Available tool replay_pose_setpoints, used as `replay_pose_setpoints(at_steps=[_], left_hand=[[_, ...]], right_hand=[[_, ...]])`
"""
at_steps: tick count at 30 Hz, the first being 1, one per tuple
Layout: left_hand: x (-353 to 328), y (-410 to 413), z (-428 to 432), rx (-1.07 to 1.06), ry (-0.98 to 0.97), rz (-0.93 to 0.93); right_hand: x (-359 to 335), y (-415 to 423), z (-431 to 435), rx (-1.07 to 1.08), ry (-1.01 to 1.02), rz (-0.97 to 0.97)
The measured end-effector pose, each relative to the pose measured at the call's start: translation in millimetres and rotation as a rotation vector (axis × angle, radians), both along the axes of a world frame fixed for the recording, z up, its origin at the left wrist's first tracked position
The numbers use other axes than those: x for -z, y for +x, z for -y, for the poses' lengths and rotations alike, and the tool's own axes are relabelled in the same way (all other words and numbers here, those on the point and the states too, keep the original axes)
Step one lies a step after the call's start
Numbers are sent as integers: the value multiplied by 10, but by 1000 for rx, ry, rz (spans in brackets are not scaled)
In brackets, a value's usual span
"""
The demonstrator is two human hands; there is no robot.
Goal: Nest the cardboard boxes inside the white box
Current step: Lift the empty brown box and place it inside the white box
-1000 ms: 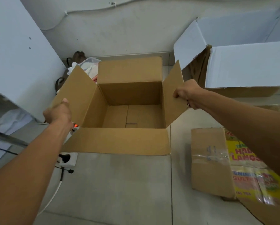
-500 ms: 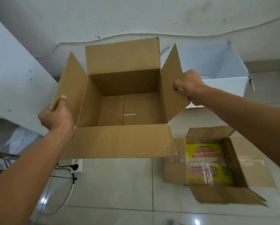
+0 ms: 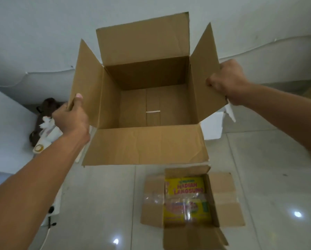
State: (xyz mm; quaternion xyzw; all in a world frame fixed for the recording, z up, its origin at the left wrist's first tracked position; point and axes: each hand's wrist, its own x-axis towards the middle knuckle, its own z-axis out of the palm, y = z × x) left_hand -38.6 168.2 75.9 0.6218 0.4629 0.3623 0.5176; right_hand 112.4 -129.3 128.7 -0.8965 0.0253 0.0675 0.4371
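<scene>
A: any text readable? where's the box held?

B: open cardboard box [image 3: 147, 98] is gripped in the air by its side flaps, left hand [image 3: 70, 118] and right hand [image 3: 226, 80] clamped on. "HADIAH LANGSUNG" is printed on the yellow pack [image 3: 186, 197] in the smaller box [image 3: 223, 197] on the floor [image 3: 100, 204].

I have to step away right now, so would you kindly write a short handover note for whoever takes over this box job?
Left hand: gripping the left flap of the large cardboard box.
Right hand: gripping its right flap.
The box is open, empty and held in the air.
White box: mostly hidden behind it, to the right.
Smaller cardboard box: open on the floor, yellow packets inside.
Done: large box picked up.
Left: nest both boxes inside the white box.
</scene>
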Motion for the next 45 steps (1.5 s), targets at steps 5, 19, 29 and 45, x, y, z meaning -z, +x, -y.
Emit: replay_pose_setpoints(at_steps=[5,19,29,45], left_hand=[[42,706,418,63,31,21],[1089,1896,758,227,3,-85],[1770,2079,778,192,57,-180],[2341,2417,546,275,24,-445]], right_hand=[[-17,660,392,-10,-60,63],[1062,1745,690,51,-131,126],[1900,2032,617,2,-158,46],[2590,2409,432,-68,-272,-32]])
